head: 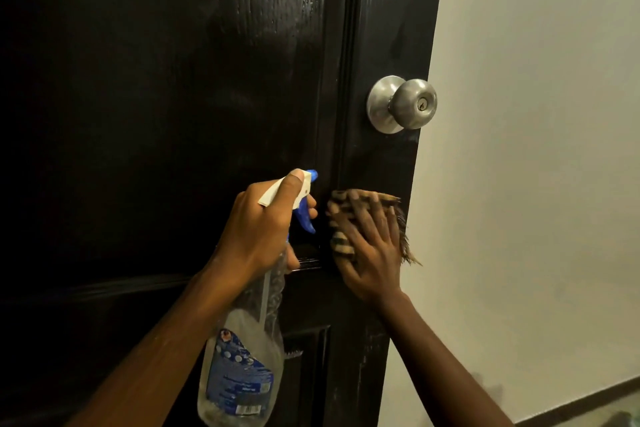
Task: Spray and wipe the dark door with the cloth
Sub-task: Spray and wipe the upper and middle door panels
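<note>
At lower centre, the left hand (pixel 263 232) grips a spray bottle (pixel 242 357) while the flat-fingered right hand (pixel 367 246) presses a striped cloth (pixel 341 243) on the dark door (pixel 173 80).

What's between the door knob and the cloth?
Only bare dark door separates the knob from the cloth below it, in the head view.
</note>
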